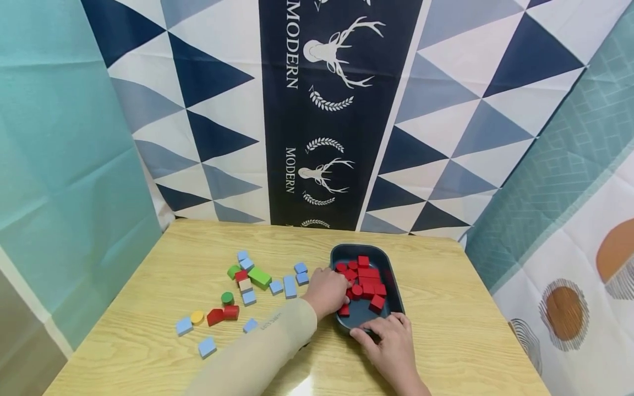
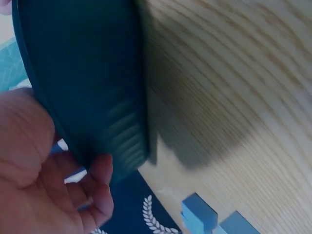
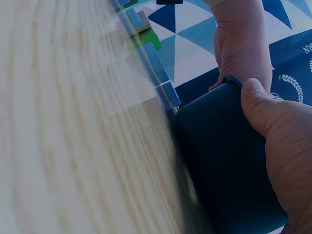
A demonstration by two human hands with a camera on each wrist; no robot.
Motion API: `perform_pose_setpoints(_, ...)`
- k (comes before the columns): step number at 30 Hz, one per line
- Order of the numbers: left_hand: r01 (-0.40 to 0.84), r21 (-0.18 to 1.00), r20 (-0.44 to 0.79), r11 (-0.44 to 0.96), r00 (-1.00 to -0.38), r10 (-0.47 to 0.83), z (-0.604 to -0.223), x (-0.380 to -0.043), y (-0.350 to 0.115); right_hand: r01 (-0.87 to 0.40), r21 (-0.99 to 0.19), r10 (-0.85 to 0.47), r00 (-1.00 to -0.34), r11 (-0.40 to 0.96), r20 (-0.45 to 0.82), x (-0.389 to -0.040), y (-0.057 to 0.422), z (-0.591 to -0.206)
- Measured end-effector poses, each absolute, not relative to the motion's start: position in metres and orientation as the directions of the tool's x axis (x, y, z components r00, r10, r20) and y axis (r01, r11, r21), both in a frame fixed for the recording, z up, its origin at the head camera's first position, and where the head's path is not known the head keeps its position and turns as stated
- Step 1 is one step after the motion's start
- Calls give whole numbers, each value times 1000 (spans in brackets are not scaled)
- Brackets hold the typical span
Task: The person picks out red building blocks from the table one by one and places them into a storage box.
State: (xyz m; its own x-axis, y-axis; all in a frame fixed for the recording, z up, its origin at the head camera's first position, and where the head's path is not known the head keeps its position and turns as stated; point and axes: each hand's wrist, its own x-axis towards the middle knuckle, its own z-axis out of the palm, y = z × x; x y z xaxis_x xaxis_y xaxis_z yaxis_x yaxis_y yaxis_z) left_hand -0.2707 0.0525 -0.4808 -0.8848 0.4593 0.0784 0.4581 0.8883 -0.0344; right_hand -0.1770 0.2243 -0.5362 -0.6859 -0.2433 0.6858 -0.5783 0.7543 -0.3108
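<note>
A dark blue-green tray (image 1: 393, 280) stands on the table with several red blocks (image 1: 368, 273) in it, cubes, bars and round pieces. My left hand (image 1: 328, 290) reaches over its left rim, thumb and forefinger among the red blocks. In the left wrist view the other fingers (image 2: 101, 170) curl at the rim, overlapping the tray's outer wall. I cannot tell whether that hand holds a block. My right hand (image 1: 391, 344) grips the tray's near right corner, with the thumb (image 3: 254, 92) against the outside and the fingertips over the rim.
Left of the tray lie loose blocks: several light blue blocks (image 1: 290, 286), a long green block (image 1: 260, 277), a red cylinder (image 1: 230, 312), a yellow disc (image 1: 197, 317) and a dark green cylinder (image 1: 227, 298). A patterned cloth (image 1: 218, 110) hangs behind the wooden table (image 1: 446, 330).
</note>
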Motion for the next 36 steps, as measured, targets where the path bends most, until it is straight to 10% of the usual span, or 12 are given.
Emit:
perform_pose_setpoints(14, 440, 145, 264, 886, -881, 394, -483, -273, 29, -573, -307, -233, -681, 760, 694, -179, 227, -536)
perform_pose_setpoints(27, 232, 213, 168, 949, -966, 199, -490, -309, -147, -575, -323, -231, -688, 752, 688, -179, 228, -537)
perform_pose_setpoints(36, 397, 158, 174, 904, -913, 370, -494, -300, -199, -583, -323, -236, -685, 746, 690, -177, 227, -537)
